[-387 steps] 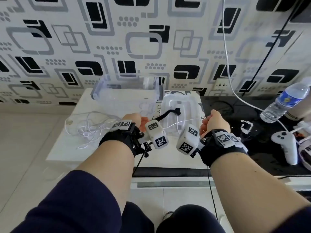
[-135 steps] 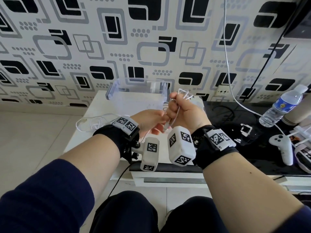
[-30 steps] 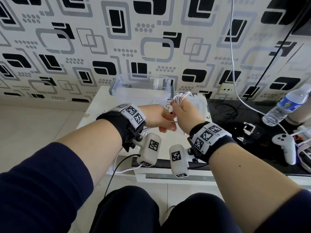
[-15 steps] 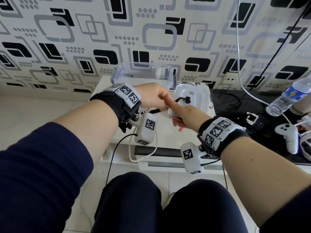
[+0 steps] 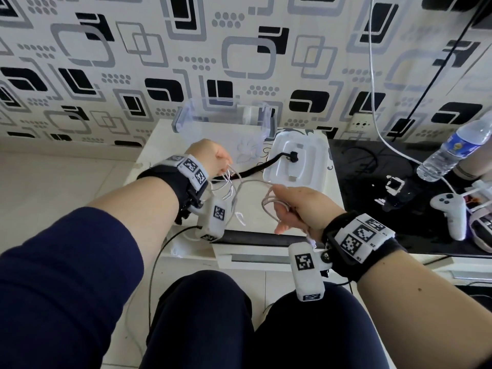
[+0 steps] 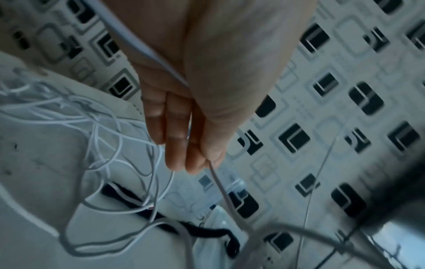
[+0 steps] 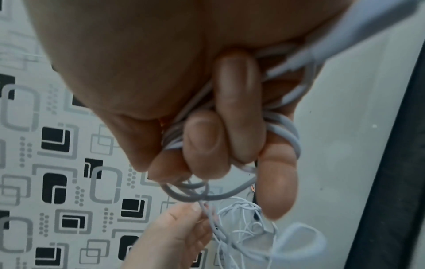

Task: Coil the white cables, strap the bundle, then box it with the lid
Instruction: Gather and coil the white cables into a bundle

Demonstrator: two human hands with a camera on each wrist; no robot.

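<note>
My right hand (image 5: 298,209) grips several loops of white cable (image 7: 282,131) in its curled fingers (image 7: 239,109). A strand (image 5: 250,182) runs from it to my left hand (image 5: 213,158), which pinches the cable (image 6: 214,174) between thumb and fingers. Thin white cables (image 6: 96,138) lie tangled on the white table (image 5: 253,217) under the left hand. A black strap (image 5: 255,169) stretches from the tangle onto the white lid (image 5: 306,166). The clear box (image 5: 223,123) stands behind, by the wall.
A black surface (image 5: 399,209) to the right carries a water bottle (image 5: 452,153), a white game controller (image 5: 452,211) and small parts. A white cord (image 5: 378,107) hangs down the patterned wall. My knees sit below the table's front edge.
My hands have drawn apart: the right one has pulled back toward me with the coiled loops, the left stays over the tangle, and a strand now stretches between them.
</note>
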